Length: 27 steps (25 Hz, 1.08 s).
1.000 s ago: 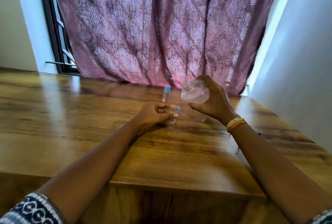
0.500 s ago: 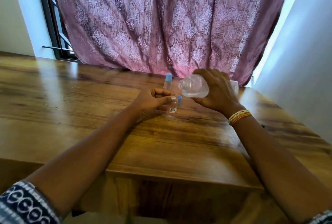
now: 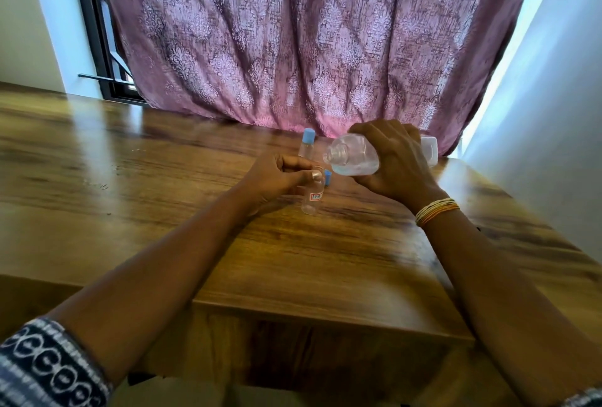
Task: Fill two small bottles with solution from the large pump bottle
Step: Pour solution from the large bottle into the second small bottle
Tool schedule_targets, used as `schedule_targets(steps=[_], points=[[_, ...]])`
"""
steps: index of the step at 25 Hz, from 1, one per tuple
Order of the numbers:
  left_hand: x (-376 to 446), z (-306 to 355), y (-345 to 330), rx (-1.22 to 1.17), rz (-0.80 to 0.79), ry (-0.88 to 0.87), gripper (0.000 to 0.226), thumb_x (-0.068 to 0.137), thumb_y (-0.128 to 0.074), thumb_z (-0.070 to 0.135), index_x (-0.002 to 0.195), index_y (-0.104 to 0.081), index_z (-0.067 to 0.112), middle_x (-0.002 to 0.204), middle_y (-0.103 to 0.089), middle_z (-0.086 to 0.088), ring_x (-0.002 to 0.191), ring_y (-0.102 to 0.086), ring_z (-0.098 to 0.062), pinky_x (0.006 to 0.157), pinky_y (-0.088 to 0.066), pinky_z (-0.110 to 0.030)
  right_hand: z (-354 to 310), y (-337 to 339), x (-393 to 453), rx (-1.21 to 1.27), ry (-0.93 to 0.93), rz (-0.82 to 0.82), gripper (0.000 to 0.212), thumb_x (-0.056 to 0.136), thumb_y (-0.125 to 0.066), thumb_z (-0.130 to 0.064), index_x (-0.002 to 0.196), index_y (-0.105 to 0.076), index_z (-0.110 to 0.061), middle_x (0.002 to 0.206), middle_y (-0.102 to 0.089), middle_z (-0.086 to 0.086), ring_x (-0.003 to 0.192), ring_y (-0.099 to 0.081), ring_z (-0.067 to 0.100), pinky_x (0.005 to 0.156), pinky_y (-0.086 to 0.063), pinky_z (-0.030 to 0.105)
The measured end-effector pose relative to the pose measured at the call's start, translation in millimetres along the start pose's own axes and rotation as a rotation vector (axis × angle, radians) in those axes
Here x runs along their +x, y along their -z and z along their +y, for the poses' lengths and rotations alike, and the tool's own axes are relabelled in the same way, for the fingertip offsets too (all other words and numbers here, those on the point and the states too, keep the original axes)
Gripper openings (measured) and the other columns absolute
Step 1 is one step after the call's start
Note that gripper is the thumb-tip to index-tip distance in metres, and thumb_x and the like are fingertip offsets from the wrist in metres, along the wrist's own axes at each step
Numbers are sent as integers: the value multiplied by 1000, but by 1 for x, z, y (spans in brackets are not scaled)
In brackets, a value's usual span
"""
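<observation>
Right hand [image 3: 395, 162] is gripping the large bottle [image 3: 355, 158], pump off, tipped w/ mouth nearing the small bottle [image 3: 313, 195], which left hand [image 3: 277, 178] is pinching upright on table [image 3: 163, 204]; second small bottle [image 3: 306, 146] is standing capped behind. Risk: wide mouth vs narrow neck, solution spilling over

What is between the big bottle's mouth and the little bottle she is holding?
Nothing visible: the large bottle, tipped in the right hand, has its open mouth just above the uncapped small bottle in the left hand.
</observation>
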<state>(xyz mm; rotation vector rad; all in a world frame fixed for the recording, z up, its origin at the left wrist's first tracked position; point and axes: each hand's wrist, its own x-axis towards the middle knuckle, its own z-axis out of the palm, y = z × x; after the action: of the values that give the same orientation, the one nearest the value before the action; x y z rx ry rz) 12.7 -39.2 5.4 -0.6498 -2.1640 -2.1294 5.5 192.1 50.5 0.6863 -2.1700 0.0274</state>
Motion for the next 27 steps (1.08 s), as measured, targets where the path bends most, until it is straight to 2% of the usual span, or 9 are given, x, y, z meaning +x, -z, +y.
schedule_targets(steps=[4, 8, 11, 15, 18, 22, 27], points=[[-2, 3, 0, -6, -15, -8, 14, 79, -71, 9, 84, -76, 21, 81, -77, 3, 78, -73, -12, 74, -60, -27, -2, 0, 1, -28, 22, -10, 56, 70, -65, -53, 118, -58, -25, 112, -63, 0, 103, -57, 27, 87, -34, 42], [-2, 2, 1, -10, -16, -5, 13, 78, -72, 11, 87, -77, 19, 90, -77, -4, 88, -73, -22, 82, -60, -35, -2, 1, 1, -37, 37, -1, 55, 71, -62, -53, 117, -58, -25, 112, -63, 0, 102, -57, 27, 87, -36, 43], [-3, 3, 0, -13, -18, 2, 13, 78, -73, 10, 88, -77, 18, 93, -77, -7, 89, -72, -23, 83, -59, -37, -2, 1, 1, -56, 44, 2, 55, 72, -62, -54, 118, -58, -24, 112, -63, 0, 102, -56, 26, 87, -36, 43], [-4, 5, 0, -3, -26, -13, 14, 80, -71, 8, 88, -77, 18, 87, -78, 0, 84, -73, -16, 80, -60, -31, -2, 1, 1, -82, 43, 25, 52, 74, -65, -52, 118, -58, -25, 113, -64, -1, 103, -57, 26, 87, -36, 43], [-5, 6, 1, -18, -34, -20, 16, 78, -72, 10, 83, -78, 23, 85, -78, 1, 82, -73, -15, 79, -60, -33, -1, 1, 2, -97, 47, 36, 51, 76, -67, -52, 118, -58, -25, 114, -64, 0, 104, -57, 26, 88, -36, 43], [-6, 7, 0, -16, -45, -34, 15, 79, -71, 8, 87, -75, 19, 81, -77, 5, 77, -73, -9, 69, -58, -22, -1, 2, 2, -120, 62, 46, 52, 74, -68, -50, 118, -57, -25, 114, -64, 1, 104, -57, 28, 87, -37, 45], [-7, 8, 0, -1, -44, -45, 14, 80, -69, 7, 89, -74, 17, 79, -77, 8, 77, -73, -8, 67, -57, -21, -1, 2, 2, -136, 76, 63, 50, 76, -68, -49, 118, -58, -24, 114, -64, 2, 104, -58, 28, 88, -37, 44]])
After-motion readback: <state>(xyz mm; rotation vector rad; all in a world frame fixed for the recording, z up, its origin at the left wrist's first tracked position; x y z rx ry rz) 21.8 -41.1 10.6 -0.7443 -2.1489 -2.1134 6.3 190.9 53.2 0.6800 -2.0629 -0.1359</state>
